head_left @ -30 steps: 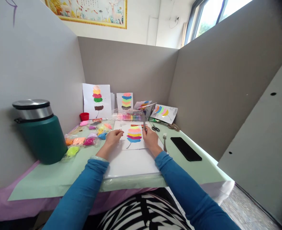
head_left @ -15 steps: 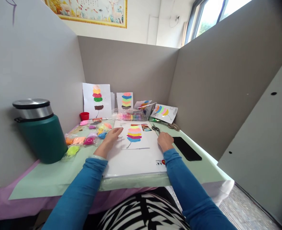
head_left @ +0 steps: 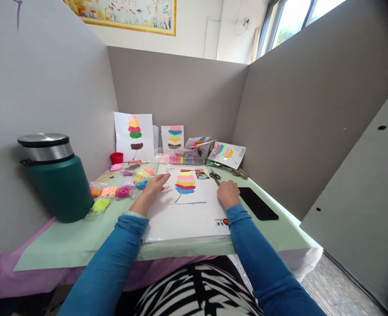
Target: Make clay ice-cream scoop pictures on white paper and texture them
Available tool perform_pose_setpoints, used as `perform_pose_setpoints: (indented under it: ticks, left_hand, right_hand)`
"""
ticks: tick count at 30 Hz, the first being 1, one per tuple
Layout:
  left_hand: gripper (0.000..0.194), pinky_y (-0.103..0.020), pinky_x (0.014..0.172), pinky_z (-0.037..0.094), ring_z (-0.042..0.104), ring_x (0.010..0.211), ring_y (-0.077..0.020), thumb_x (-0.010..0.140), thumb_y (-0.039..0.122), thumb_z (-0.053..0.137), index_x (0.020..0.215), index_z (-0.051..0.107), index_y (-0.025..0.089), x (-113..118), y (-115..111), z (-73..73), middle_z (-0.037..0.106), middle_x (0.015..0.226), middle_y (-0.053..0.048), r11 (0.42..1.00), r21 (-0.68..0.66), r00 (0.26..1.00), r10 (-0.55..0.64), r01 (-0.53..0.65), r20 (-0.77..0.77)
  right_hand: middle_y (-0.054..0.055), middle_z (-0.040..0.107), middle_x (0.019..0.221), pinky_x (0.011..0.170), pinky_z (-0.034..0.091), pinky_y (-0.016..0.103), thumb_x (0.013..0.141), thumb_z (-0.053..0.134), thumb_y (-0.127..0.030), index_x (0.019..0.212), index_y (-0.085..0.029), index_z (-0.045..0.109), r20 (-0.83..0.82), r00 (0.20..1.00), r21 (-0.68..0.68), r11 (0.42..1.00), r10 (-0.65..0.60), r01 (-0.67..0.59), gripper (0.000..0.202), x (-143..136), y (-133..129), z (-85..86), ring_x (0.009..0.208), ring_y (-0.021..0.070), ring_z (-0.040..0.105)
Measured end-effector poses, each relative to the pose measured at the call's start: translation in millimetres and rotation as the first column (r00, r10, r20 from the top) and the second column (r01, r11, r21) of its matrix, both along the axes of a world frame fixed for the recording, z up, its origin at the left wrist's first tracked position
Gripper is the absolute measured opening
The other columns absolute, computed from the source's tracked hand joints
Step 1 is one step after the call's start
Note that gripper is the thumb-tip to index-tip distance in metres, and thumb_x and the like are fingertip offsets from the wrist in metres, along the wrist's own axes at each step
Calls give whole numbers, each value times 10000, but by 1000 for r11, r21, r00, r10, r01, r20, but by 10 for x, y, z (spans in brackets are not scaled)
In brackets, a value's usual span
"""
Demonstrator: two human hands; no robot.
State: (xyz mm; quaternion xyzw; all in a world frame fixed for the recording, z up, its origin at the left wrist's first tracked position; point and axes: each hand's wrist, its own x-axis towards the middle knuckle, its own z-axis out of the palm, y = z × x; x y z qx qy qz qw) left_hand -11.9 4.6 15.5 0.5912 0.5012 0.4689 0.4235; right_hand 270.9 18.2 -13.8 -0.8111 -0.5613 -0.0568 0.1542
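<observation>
A small white sheet with a striped feather shape [head_left: 185, 184] in yellow, pink, magenta and blue lies on a larger white board [head_left: 183, 224]. My left hand [head_left: 154, 188] is at the sheet's upper left edge, thumb and fingers together on its corner. To the right of the sheet, my right hand [head_left: 228, 193] rests at the board's right edge with its fingers curled; whether anything is in it is hidden. Scissors [head_left: 215, 175] lie just beyond my right hand, and a black phone [head_left: 258, 203] lies beside it on the right.
A green flask [head_left: 60, 184] stands at the left, near bags of coloured clay [head_left: 123, 192] and a red cup [head_left: 117, 158]. Feather pictures [head_left: 133, 137] lean at the back by a clear pack of coloured clay [head_left: 180, 158]. Grey partitions [head_left: 177, 87] enclose the table.
The view has shifted very slightly. Both hands and the sheet stay where they were on the table.
</observation>
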Motion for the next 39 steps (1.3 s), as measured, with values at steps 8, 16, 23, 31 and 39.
perform_pose_setpoints:
  ticks: [8,16,23,31,39]
  left_hand:
    - [567,-328,851,502,438,1291,-271,771,642,595,1124,625,199,-17,67,-51,467,1430,-145,999,-16,986,-43,46,161]
    - [582,-380,881,507,414,1310,-290,777,651,585,1136,612,194,-27,84,-51,461,1428,-152,999,-29,970,26,-19,242]
    - [652,-373,816,566,381,1325,-318,754,661,612,1224,559,212,-44,98,-44,355,1497,-152,994,-107,925,40,0,378]
    - [342,-307,647,556,680,828,-245,667,269,782,931,614,132,22,144,-116,704,922,-141,968,-238,916,19,84,401]
    - [374,-327,623,553,699,723,-258,577,78,712,944,652,119,5,93,-79,737,793,-95,993,-110,928,-2,46,372]
  right_hand:
    - [183,661,1062,815,458,354,919,379,-204,1042,-112,671,-48,956,31,957,290,-289,330,-499,18,-37,997,269,616]
    - [121,682,1110,806,445,308,869,424,-163,1125,-160,648,-141,943,68,954,300,-293,340,-631,-14,-51,1050,250,610]
    - [83,708,1069,789,435,282,867,421,-178,1103,-194,668,-271,926,87,964,264,-250,342,-586,-2,-16,1040,222,626]
    - [64,713,1048,782,411,284,859,442,-196,1033,-207,685,-328,859,160,919,394,-361,300,-655,3,-81,994,221,629]
    - [65,696,965,745,401,271,878,445,-399,962,-186,645,-523,707,418,866,476,-274,304,-621,71,-124,875,196,607]
